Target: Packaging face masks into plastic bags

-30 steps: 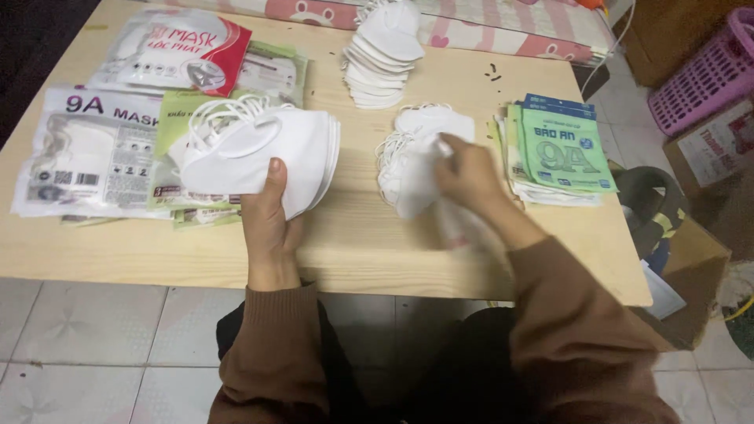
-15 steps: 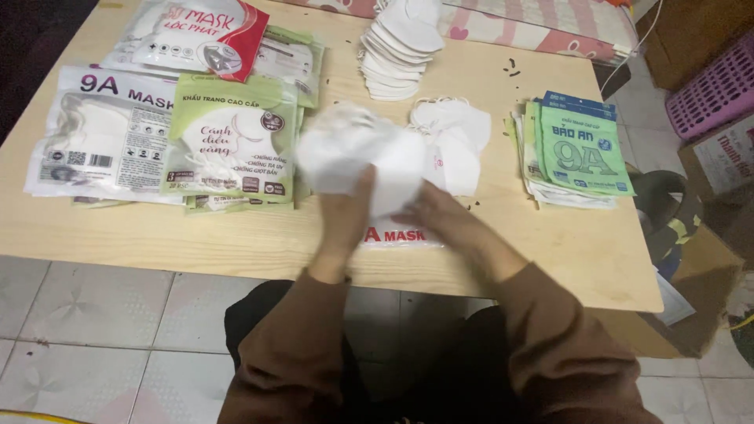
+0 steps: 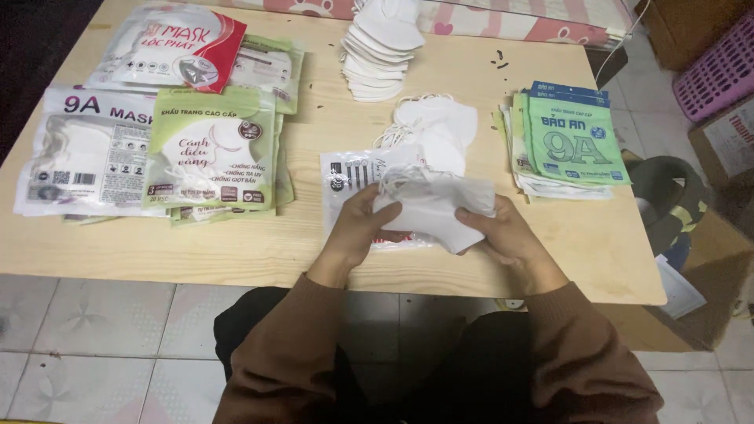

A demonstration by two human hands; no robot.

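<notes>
My left hand (image 3: 357,224) and right hand (image 3: 503,232) each clamp one end of a small stack of folded white fabric face masks (image 3: 432,206), held low over a clear plastic pouch with printed edges (image 3: 349,169) lying flat beneath my hands. Judgement: square the mask edges, tuck the ear loops under my thumbs, then feed the stack in. Loose white masks (image 3: 440,129) lie just beyond my fingers.
</notes>
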